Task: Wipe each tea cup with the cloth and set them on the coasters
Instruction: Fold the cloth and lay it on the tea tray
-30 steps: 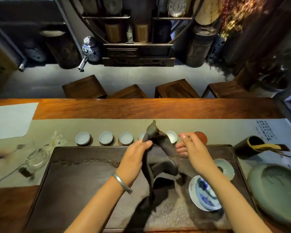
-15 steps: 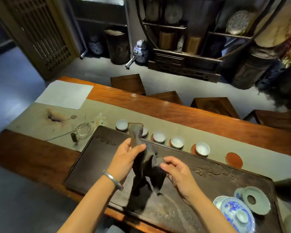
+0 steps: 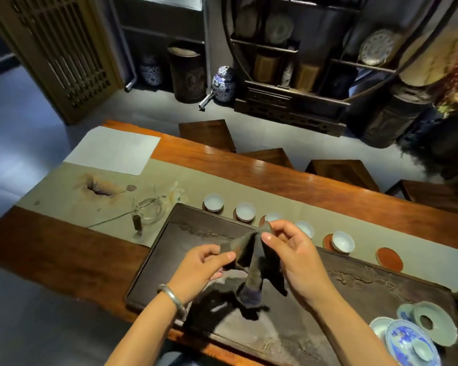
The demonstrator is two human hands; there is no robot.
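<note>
While held over tray (image 3: 201,233), cloth (image 3: 251,249) pinched between left hand (image 3: 201,268), right hand (image 3: 294,257) fingertips.

Both bare forearms reach forward from the lower edge of the view, converging toward the middle. The left hand (image 3: 201,268) sits lower and nearer the body, palm turned inward, its grip a pinch of thumb and curled fingers on one edge of the cloth (image 3: 251,262). A silver bangle (image 3: 173,299) circles the left wrist. The right hand (image 3: 291,249) is raised just above and to the right of the left grip, thumb and forefinger pinching the cloth's upper corner, the remaining fingers loosely curled behind. The two grips stand close together, with the cloth stretched between them and hanging below.
</note>
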